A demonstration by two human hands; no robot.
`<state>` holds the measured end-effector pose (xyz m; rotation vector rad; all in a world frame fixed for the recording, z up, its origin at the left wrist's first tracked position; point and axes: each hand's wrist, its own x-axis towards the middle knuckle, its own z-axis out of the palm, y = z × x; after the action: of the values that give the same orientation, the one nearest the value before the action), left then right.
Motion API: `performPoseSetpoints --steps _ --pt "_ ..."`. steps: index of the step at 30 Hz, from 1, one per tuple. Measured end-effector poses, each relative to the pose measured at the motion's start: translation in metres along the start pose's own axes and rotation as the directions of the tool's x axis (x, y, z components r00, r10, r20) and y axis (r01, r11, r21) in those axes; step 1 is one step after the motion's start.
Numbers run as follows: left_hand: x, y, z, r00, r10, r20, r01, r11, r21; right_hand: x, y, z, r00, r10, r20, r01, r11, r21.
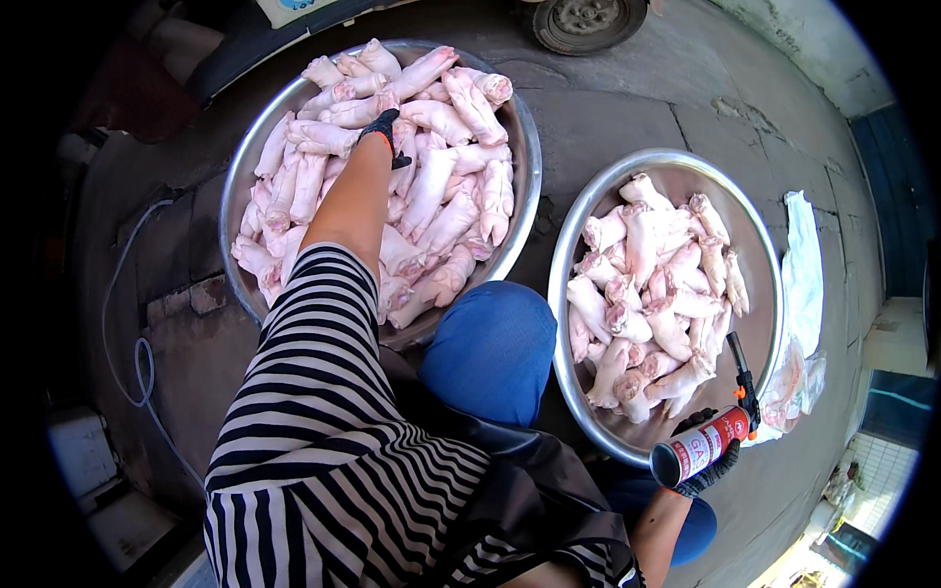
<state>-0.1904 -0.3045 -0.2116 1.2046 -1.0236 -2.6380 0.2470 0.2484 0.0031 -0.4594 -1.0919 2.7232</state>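
Note:
My left hand (383, 133), in a dark glove with an orange cuff, reaches over pale pig trotters (436, 191) heaped in a large metal basin (530, 162). Its thumb stands apart from the fingers, and I see nothing held between them. The fingertips touch or hover just above the trotters; I cannot tell which. Low on the right, my gloved right hand (714, 472) is wrapped round a gas torch (701, 449), a red and silver canister with a black burner nozzle. The nozzle points up beside the rim of a second basin, and no flame shows.
The second metal basin (569, 377), to the right, holds more pig trotters (667, 265). White plastic bags (802, 269) lie beyond it. A thin hose (145, 377) curls on the paved ground at left. A vehicle wheel (588, 22) stands at the far edge. My blue-covered knee (495, 348) sits between the basins.

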Motion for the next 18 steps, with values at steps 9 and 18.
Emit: performPoseSetpoints --steps 9,18 --pt "-0.040 -0.029 -0.140 0.974 -0.211 0.078 0.176 0.932 0.317 -0.006 0.002 0.012 1.000 0.022 0.000 -0.022 0.999 0.037" --pt "-0.216 -0.080 -0.160 0.677 0.295 0.674 -0.433 -0.581 0.689 -0.026 -0.002 0.014 0.997 0.031 0.073 -0.036 0.998 0.059"
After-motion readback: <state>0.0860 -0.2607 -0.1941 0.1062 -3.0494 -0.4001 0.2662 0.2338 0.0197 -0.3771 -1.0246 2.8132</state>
